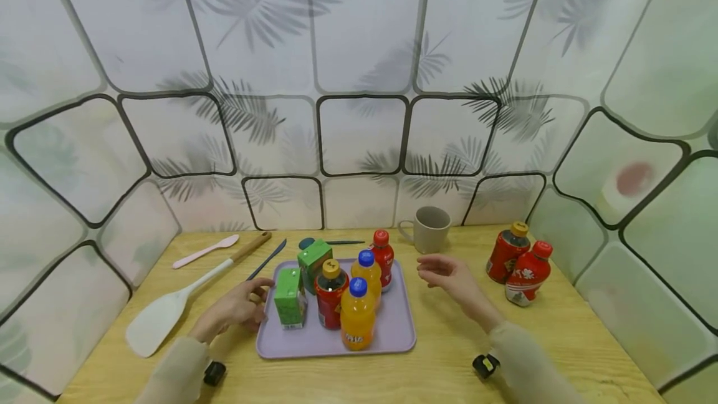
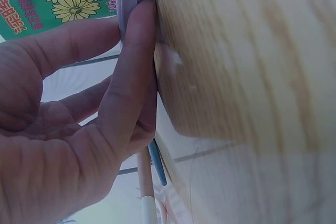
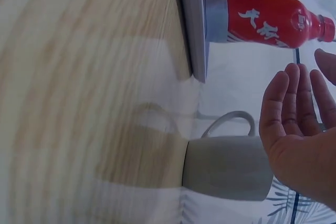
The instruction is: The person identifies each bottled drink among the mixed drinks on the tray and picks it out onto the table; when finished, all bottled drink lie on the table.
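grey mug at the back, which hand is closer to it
Right. The right hand is just in front of the mug; the left hand grips the left edge of the tray, farther away.

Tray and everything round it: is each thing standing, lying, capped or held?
Tray: loaded, held
Left hand: gripping the tray's edge
Right hand: holding nothing
Two green cartons: standing
Four bottles on tray: standing, capped
Two bottles beyond: standing, capped
Mug: upright
White spatula: lying
Pink spoon: lying
Blue utensil: lying
Dark spoon: lying, partly hidden
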`<state>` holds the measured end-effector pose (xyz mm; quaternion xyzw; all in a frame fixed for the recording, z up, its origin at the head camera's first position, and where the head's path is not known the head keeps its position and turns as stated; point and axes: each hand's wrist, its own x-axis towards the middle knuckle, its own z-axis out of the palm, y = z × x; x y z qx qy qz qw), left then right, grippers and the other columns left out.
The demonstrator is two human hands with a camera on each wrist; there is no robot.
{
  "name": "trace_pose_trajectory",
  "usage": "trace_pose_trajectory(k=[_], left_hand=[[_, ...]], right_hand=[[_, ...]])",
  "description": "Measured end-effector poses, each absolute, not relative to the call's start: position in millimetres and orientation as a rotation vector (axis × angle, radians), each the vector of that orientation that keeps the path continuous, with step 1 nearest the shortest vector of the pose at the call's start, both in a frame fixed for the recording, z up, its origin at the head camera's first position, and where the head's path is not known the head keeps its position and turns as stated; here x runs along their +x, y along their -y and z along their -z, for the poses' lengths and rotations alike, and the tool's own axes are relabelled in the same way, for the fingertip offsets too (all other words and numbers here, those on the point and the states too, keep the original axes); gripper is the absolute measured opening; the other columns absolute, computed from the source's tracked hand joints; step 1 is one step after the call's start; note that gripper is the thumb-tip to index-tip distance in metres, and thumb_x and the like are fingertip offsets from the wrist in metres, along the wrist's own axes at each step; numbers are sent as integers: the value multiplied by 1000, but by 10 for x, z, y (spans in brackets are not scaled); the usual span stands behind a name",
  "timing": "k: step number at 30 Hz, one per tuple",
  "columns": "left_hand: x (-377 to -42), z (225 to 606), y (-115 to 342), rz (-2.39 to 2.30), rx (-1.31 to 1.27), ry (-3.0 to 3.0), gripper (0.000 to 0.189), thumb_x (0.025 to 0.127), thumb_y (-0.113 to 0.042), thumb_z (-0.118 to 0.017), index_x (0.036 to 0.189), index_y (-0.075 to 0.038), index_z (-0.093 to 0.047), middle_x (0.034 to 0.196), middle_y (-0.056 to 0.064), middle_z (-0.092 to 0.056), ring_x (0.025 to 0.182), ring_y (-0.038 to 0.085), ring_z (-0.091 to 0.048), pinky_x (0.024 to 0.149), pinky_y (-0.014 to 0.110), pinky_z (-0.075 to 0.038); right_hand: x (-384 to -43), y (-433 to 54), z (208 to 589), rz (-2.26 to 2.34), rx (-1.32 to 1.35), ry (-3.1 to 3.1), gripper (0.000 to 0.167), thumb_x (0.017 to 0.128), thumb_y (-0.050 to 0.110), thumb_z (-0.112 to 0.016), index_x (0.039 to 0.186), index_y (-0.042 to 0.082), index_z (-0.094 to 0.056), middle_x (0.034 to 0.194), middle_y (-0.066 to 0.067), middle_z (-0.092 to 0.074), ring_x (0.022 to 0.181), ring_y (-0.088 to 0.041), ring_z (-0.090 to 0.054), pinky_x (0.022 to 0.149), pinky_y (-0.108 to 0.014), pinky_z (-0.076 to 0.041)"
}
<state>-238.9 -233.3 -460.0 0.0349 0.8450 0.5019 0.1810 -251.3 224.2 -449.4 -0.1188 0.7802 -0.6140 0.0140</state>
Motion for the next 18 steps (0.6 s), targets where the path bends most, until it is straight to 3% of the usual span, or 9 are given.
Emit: trace_pose_trajectory(k=[5,12,18], left_hand=[[-2391,4604,2332,-1429,100,-2387,71,71,13,-60,138,-1,-44,111,20,-49,79,25,-58,60,39,-60],[-2387,4615,2350,-1419,106,-2379,71,71,13,-61,139,-1,-44,111,20,-48,77,24,-59,59,38,-60],[-2384,4617,2346,-1413,118,-2387,71,70,13,-62,138,-1,-44,111,20,-49,76,23,-58,58,37,-60]], right_hand=[[-2571,-2116,4467,1885,-410,-2397,45,89,16,-70,128,-4,-59,121,-27,-63,93,-8,-66,78,-25,-57],[-2678,-1948,4443,1843,-517,-2378,54,89,13,-70,138,1,-52,133,-25,-57,117,-36,-60,92,-34,-57],[-2804,-1828,4434,1847,-616,-2368,62,86,12,-73,143,8,-49,141,-19,-54,128,-38,-52,103,-47,-49]])
